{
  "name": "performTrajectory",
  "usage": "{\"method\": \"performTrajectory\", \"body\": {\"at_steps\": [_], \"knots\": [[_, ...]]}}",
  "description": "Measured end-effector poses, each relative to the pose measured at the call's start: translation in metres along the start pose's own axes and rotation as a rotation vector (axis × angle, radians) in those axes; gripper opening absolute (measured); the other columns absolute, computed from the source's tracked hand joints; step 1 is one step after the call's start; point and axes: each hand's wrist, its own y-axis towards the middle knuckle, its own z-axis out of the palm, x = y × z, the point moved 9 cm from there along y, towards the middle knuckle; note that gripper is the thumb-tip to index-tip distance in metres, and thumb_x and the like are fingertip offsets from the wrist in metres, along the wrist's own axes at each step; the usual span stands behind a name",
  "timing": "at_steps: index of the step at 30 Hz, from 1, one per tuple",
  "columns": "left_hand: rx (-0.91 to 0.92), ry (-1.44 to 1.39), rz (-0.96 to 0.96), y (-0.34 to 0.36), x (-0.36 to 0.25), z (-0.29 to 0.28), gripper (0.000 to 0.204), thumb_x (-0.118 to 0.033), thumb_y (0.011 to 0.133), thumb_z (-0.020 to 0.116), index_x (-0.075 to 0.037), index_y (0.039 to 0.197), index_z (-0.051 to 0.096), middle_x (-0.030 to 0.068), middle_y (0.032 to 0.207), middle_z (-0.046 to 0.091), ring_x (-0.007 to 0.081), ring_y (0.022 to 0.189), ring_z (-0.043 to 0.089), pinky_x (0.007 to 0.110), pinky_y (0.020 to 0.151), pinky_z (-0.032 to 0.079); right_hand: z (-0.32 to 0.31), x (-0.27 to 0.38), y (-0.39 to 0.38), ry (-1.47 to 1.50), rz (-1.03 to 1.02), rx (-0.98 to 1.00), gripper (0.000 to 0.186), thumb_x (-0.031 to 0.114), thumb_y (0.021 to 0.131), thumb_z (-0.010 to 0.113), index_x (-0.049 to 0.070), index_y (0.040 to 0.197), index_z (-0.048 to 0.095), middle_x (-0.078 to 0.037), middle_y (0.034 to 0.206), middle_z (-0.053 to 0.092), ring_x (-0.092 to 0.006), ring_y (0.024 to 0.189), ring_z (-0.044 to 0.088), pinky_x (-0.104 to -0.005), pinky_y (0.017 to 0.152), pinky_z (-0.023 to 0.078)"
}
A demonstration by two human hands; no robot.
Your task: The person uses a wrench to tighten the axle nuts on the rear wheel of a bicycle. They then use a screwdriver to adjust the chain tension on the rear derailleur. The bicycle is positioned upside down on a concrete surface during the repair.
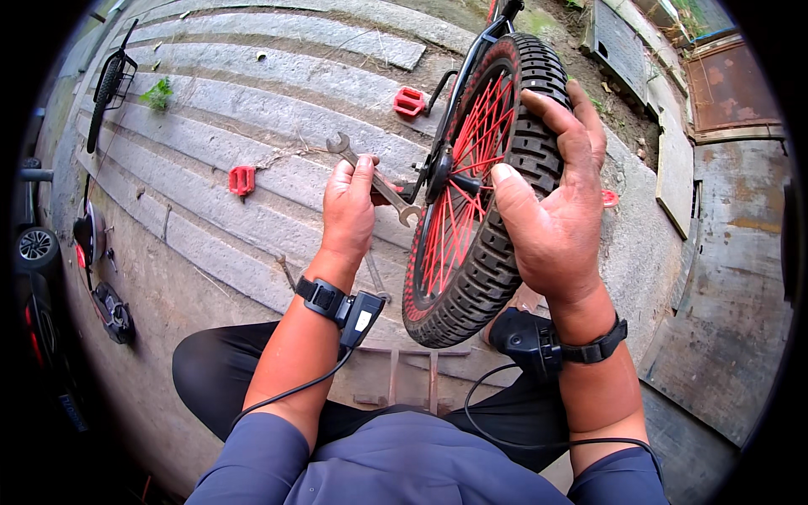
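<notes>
**Left grip [351, 206] closed on a wrench [389, 192], right grip [557, 223] spread wide against a tyre [486, 278]**

At left, a red pedal [242, 180] lies on stone slabs [278, 109]; centre, the wrench's lower end is beside the tilted, red-spoked wheel [484, 147].

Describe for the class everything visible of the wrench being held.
The wrench looks like dull grey metal, with a straight shaft and an open, forked head at each end. It slants from upper left to lower right in the picture, the left hand gripping its shaft. Its lower head appears close to the wheel; whether they touch is unclear.
</notes>
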Motion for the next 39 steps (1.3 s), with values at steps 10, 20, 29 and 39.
{"method": "performTrajectory", "body": {"at_steps": [10,20,29,39], "knots": [[0.009,-0.065,-0.054,0.0,0.004,-0.004,0.023,-0.028,0.104,0.053,-0.006,0.107,0.055,0.003,0.083,0.06,0.0129,0.068,0.064,0.024,0.052,0.048,0.001,-0.002,0.0,-0.001,0.019,0.006,0.054,0.01,0.074,0.068,0.004,0.127,0.057,-0.028,0.141,0.036,-0.0359,0.133,0.042,-0.0388,0.106,0.041],[-0.04,0.196,-0.088,0.003,0.017,-0.013,0.022,-0.023,0.103,0.053,-0.005,0.113,0.056,0.0032,0.087,0.063,0.0114,0.071,0.065,0.023,0.053,0.051,0.001,0.001,0.001,-0.003,0.009,0.004,0.055,0.011,0.074,0.068,0.004,0.127,0.057,-0.029,0.14,0.038,-0.0366,0.135,0.04,-0.0392,0.106,0.041],[-0.165,0.109,0.146,0.008,-0.007,-0.018,0.015,-0.014,0.1,0.058,-0.004,0.111,0.061,0.0035,0.096,0.063,0.0092,0.078,0.064,0.024,0.069,0.058,0.001,0.0,0.002,-0.003,0.027,0.011,0.055,0.01,0.074,0.067,0.003,0.127,0.057,-0.028,0.137,0.041,-0.0373,0.138,0.035,-0.0398,0.108,0.039],[-0.062,0.202,0.343,-0.012,-0.018,0.006,0.017,-0.005,0.098,0.06,-0.003,0.115,0.061,0.0046,0.101,0.07,0.0069,0.087,0.063,0.022,0.082,0.051,0.001,0.001,0.003,-0.024,0.013,0.015,0.055,0.01,0.074,0.067,0.003,0.127,0.057,-0.029,0.139,0.039,-0.0368,0.137,0.037,-0.039,0.108,0.039]]}}
